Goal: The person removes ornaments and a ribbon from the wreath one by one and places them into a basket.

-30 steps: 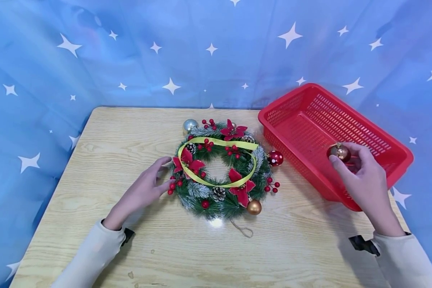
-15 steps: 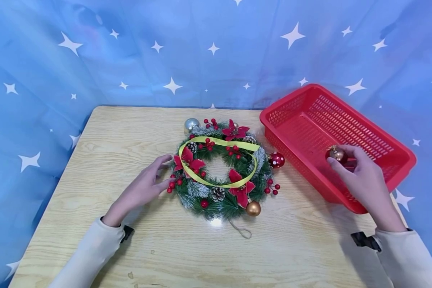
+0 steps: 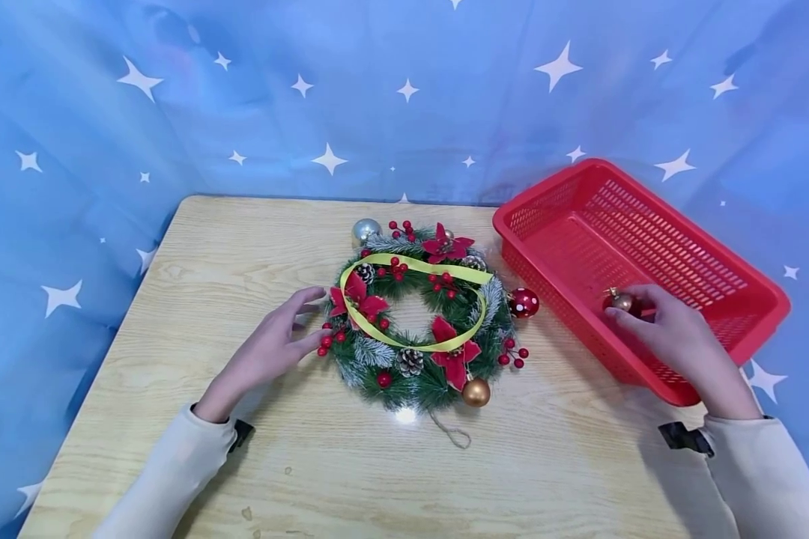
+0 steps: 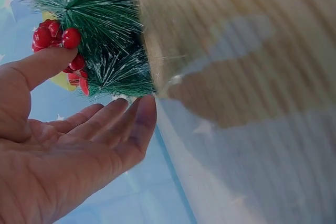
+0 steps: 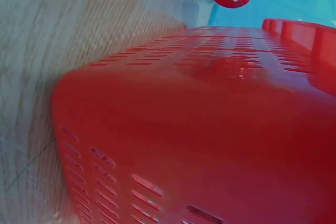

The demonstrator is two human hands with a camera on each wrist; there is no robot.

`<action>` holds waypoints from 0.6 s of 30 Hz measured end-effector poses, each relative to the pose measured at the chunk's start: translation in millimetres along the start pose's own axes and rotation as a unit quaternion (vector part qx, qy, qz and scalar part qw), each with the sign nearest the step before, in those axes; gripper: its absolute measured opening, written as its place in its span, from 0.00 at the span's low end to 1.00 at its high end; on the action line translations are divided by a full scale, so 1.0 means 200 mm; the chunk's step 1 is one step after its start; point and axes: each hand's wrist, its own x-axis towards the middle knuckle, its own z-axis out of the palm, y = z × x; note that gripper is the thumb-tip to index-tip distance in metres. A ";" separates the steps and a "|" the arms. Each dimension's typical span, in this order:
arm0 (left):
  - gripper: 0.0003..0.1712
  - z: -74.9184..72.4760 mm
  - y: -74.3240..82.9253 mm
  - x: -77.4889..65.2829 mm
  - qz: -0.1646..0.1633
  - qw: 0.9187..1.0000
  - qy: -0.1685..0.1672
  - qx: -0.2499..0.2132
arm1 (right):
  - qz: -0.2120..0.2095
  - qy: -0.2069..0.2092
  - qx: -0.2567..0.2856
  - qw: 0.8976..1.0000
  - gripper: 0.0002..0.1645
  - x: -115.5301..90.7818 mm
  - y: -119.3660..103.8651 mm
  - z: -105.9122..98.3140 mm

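Observation:
A green Christmas wreath [image 3: 371, 385] with red poinsettias, berries and pinecones lies on the table, a loop of yellow ribbon [image 3: 418, 346] over it. At its left side my left hand [image 3: 266, 352] has its fingers extended; in the left wrist view the thumb touches the red berries [image 4: 52, 34] and the fingertips reach the needles. My right hand [image 3: 674, 337] pinches a shiny bauble [image 3: 622, 302] with a gold cap, down inside the red plastic basket [image 3: 539, 258]. Only the basket's outer wall fills the right wrist view, hiding that hand.
The basket stands at the table's right rear, angled. Round the wreath's edge are a silver bauble [image 3: 365, 230], a red white-dotted bauble [image 3: 523, 302] and a gold bauble [image 3: 476, 392]. A twine loop [image 3: 453, 434] trails in front. A blue starred cloth [image 3: 350, 97] hangs behind.
My right hand has lowered the bauble deeper into the basket, toward its near side. The left hand stays at the wreath's left edge. The head view has shifted slightly.

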 end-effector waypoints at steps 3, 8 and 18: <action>0.37 0.00 0.00 -0.02 -0.002 1.000 -0.001 -0.003 | -0.006 -0.019 -0.009 1.000 0.34 0.01 0.01 0.01; 0.39 0.02 0.04 -0.06 -0.013 1.000 0.009 -0.008 | -0.009 -0.041 -0.016 0.999 0.36 0.03 0.01 0.02; 0.74 0.21 0.18 -0.09 -0.020 0.997 0.035 0.059 | -0.011 -0.063 -0.026 0.998 0.39 0.07 0.02 0.03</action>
